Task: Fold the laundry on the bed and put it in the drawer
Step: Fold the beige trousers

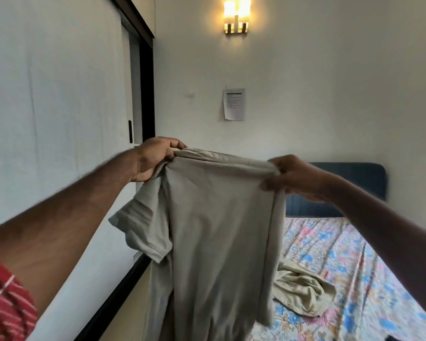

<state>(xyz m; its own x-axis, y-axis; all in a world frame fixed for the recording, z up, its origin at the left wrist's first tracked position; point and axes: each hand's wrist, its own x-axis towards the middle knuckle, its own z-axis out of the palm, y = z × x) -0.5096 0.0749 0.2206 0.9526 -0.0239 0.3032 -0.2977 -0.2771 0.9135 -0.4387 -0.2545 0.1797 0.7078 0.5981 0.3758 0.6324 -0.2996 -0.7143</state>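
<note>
Head view. A grey shirt (214, 230) hangs in the air over the near edge of the bed (349, 262), stretched between two raised hands. The left hand (153, 158) grips one top corner of the cloth, fingers curled over the bunched edge; the right hand (293, 175) pinches the other top corner, thumb below and fingers above. Held apart at equal height, the hands keep the top edge taut so the body of the shirt drops straight and its creases fall out, which is likely a preparation for the first fold. One short sleeve (143, 232) sags loose below the left hand. A second piece of laundry, a beige garment (303, 294), lies crumpled on the floral sheet, just beside the hanging shirt and untouched. A blue headboard (354, 183) closes the far end of the bed against the wall, under a lit lamp (236, 16) and a paper notice (234, 104). No drawer is in view. Judged from this, folding has hardly begun and both items remain to be stowed
</note>
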